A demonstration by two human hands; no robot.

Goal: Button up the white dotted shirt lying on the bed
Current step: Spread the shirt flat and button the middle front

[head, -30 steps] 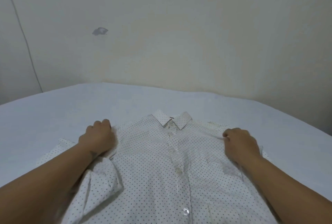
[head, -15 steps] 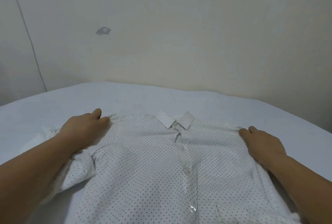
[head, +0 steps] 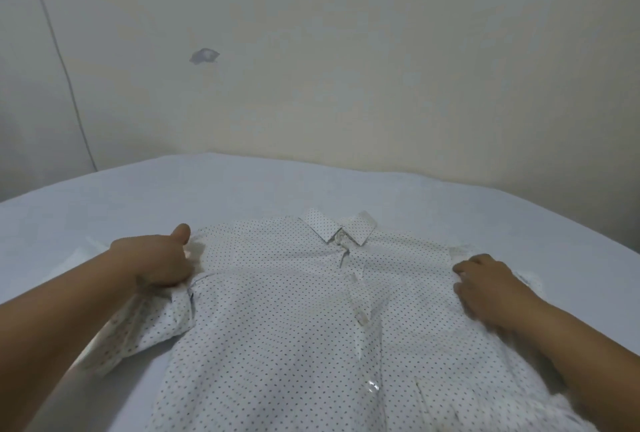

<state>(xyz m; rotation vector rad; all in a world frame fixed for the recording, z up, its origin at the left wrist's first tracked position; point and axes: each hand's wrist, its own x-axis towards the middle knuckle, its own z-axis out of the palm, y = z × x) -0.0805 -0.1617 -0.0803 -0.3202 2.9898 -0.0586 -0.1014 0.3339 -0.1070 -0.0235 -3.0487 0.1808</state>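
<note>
The white dotted shirt (head: 277,321) lies face up on the bed (head: 242,189), collar (head: 337,225) pointing at the wall. Its front placket runs down the middle and shows a button (head: 362,318) and a shiny one lower down (head: 372,388). Just under the collar there is a small gap in the placket. My left hand (head: 156,260) grips the fabric at the shirt's left shoulder, thumb sticking out. At the right shoulder my right hand (head: 491,284) has its fingers curled into the cloth. The left short sleeve (head: 145,327) is bunched under my forearm.
The bed is covered by a pale sheet and meets a cream wall (head: 346,85) just behind the collar. A thin cable (head: 65,78) runs down the wall at the left. Bare sheet lies on both sides of the shirt.
My hands have drawn the two shoulders apart, so the shirt lies wider and flatter. Since half a second ago the fingers of both hands have curled into the fabric.
</note>
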